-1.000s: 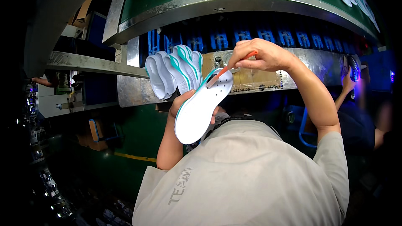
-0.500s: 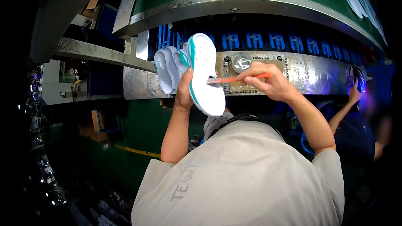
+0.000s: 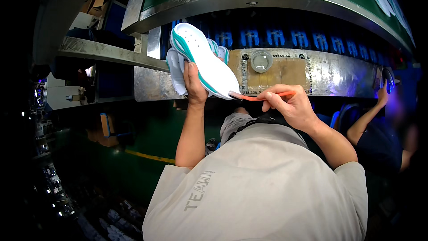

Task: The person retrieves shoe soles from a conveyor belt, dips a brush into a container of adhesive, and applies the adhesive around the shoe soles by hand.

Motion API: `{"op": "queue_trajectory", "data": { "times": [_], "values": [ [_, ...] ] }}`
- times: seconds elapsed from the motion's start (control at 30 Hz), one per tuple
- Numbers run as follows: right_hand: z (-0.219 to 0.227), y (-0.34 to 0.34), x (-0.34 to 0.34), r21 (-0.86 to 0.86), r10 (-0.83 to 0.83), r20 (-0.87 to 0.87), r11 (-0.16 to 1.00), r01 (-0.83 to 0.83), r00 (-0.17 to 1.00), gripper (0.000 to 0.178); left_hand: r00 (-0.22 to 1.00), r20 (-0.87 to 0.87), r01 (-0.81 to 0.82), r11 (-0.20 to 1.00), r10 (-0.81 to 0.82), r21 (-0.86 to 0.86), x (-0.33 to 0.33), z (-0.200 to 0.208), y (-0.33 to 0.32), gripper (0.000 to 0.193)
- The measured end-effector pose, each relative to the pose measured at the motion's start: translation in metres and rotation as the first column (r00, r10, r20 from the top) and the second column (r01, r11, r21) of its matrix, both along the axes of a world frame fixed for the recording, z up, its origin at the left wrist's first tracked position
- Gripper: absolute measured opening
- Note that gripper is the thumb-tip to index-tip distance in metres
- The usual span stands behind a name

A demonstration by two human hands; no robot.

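White-and-teal sole (image 3: 208,64), upper centre of frame, clasped in the left grip (image 3: 195,85), right grip (image 3: 287,107) pinching an orange-handled brush (image 3: 255,98) at the sole's lower end, metal tabletop (image 3: 336,76) behind, green floor (image 3: 154,136) lower left!

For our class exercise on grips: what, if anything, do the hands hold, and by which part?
The left hand holds a white shoe sole by its sides, around mid-length; the right hand holds an orange brush by its handle.

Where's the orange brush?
Head view, right of centre: the brush is in the right hand, its tip at the near end of the white sole held in the left hand.
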State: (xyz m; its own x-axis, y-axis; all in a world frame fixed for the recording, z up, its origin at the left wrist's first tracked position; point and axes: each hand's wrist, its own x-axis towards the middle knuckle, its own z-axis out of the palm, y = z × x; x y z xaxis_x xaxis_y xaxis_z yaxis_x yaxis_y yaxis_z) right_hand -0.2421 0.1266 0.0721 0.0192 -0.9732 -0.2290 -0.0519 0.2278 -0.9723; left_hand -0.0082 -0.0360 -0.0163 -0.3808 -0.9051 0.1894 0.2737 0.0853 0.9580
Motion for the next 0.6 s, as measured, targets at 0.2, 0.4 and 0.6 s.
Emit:
{"op": "queue_trajectory", "data": {
  "times": [0.2,0.4,0.6],
  "values": [
    [-0.022,-0.013,0.014,0.115,-0.154,0.347,0.986,0.121,0.925,0.032,0.985,0.146,-0.066,0.980,0.094,-0.187,-0.005,-0.006,0.014,0.056],
    [-0.035,-0.025,0.019,0.262,-0.314,0.600,0.946,0.191,0.736,0.032,0.970,0.216,-0.046,0.962,0.107,-0.269,-0.009,-0.018,0.022,0.059],
    [-0.048,-0.015,-0.016,0.060,-0.454,0.593,0.849,0.526,0.665,0.034,0.980,0.031,0.195,0.980,-0.196,0.026,-0.028,0.001,-0.009,0.060]
  ]
}}
